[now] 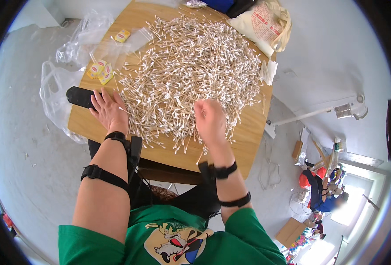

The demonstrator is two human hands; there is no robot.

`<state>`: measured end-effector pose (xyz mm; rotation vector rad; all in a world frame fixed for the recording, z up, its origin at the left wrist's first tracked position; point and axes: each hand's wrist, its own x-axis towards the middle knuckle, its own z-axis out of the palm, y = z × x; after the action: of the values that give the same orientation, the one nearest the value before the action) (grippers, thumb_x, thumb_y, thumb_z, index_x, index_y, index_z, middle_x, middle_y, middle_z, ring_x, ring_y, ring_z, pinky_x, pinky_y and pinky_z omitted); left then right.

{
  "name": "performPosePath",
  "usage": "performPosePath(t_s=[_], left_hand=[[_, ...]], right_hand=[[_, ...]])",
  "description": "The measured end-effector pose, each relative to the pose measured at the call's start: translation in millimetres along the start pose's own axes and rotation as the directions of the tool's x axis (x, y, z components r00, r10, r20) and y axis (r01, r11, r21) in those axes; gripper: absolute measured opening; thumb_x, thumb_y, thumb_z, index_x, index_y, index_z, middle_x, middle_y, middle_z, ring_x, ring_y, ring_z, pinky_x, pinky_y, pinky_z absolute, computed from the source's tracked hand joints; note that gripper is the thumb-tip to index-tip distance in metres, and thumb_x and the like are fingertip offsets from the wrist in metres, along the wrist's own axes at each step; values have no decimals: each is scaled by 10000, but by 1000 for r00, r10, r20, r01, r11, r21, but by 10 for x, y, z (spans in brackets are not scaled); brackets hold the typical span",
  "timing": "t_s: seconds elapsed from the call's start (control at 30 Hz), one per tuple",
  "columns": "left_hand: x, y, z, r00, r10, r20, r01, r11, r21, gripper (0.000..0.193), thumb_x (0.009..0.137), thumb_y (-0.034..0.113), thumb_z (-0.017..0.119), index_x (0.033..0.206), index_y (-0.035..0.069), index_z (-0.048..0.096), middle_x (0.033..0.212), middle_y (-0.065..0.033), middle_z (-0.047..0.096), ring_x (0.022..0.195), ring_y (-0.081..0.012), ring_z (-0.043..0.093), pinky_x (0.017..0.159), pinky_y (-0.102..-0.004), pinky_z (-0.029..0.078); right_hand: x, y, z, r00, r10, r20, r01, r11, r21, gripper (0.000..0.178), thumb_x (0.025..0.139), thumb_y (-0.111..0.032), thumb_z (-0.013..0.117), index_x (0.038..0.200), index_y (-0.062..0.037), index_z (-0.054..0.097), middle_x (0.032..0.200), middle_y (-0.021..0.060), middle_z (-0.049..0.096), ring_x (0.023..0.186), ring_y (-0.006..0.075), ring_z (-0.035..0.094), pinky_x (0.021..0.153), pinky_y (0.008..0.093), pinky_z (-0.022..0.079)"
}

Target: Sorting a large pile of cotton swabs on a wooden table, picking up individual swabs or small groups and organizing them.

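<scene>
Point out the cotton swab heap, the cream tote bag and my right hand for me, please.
Cotton swab heap (195,66): head view, middle of the heap.
Cream tote bag (262,25): head view, its printed side.
Right hand (212,121): head view, middle of the hand.

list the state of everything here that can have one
Bare left hand: open, fingers spread
Flat black oblong object: partly covered by that hand
Heap of white-tipped, tan-stemmed cotton swabs: loose, spread on the brown wooden table
Bare right hand: curled, contents unclear
Small yellow-and-red packets: lying on the table
Translucent plastic carrier bag: crumpled
Cream printed cloth tote bag: slumped
</scene>
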<state>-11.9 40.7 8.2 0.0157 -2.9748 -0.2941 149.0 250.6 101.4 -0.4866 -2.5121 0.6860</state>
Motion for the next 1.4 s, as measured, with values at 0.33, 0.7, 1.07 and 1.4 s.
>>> performPosePath(t_s=[0.33, 0.7, 1.07, 1.4], left_hand=[[-3, 75, -62, 999, -10, 40, 11, 1000, -15, 510, 965, 395, 385, 1376, 94, 412, 1488, -142, 305, 1404, -301, 209, 1122, -511, 125], [4, 48, -27, 999, -25, 37, 25, 1000, -2, 511, 961, 401, 394, 1373, 99, 418, 1491, -134, 304, 1410, -290, 202, 1123, -509, 125], [6, 32, -67, 1000, -2, 17, 2, 1000, 7, 506, 962, 382, 395, 1372, 86, 407, 1488, -141, 306, 1403, -306, 212, 1120, -509, 139], [1, 80, -99, 999, -33, 32, 32, 999, 13, 498, 962, 365, 414, 1374, 86, 413, 1487, -129, 313, 1407, -297, 209, 1128, -493, 135]], right_hand=[[1103, 424, 481, 976, -18, 218, 84, 952, -296, 157, 787, -73, 644, 935, -124, 647, 1009, 62, 577, 974, 284, 549, 831, 400, 473], [621, 698, -151, 981, 186, -50, -186, 982, 14, 65, 762, 7, 616, 794, -48, 603, 857, 100, 602, 811, 284, 595, 717, 386, 481], [725, 1008, -277, 964, 201, -177, -236, 950, -203, 427, 788, -182, 688, 1172, -85, 528, 1165, 148, 528, 1122, 347, 482, 953, 445, 397], [1907, 906, -22, 771, 570, 284, -363, 759, -540, 1069, 683, -488, 770, 1497, -222, 131, 1546, 184, 98, 1401, 437, 141, 1045, 586, 318]])
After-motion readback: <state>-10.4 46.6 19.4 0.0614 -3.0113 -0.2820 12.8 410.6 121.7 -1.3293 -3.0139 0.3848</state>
